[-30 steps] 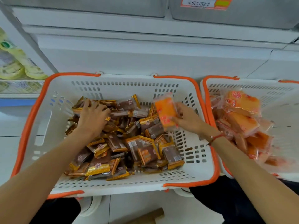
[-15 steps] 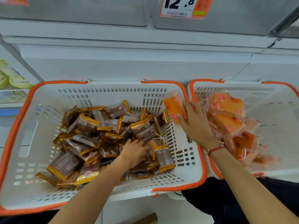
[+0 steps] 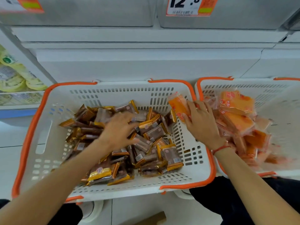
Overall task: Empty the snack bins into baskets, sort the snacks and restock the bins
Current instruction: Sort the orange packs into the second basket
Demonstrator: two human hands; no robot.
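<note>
Two white baskets with orange rims sit side by side on the floor in front of a white shelf unit. The left basket (image 3: 53,111) holds a loose heap of brown and gold snack packs (image 3: 146,143). The right basket (image 3: 276,95) holds a pile of orange snack packs (image 3: 238,111).

Left hand (image 3: 120,132) is over the brown heap, fingers spread and fairly straight, resting on the packs; motion-blurred, nothing visibly gripped. Right hand (image 3: 201,122) is at the left basket's right wall, just beside the rim between the two baskets, fingers curled round one orange pack (image 3: 178,106). That pack is tilted, its top end pointing up and left, still on the left basket's side.

A red cord (image 3: 220,148) circles the right wrist. A price tag (image 3: 186,5) reading 12.8 hangs on a bin above. Yellow-green packets (image 3: 14,75) lie on a shelf at far left.
</note>
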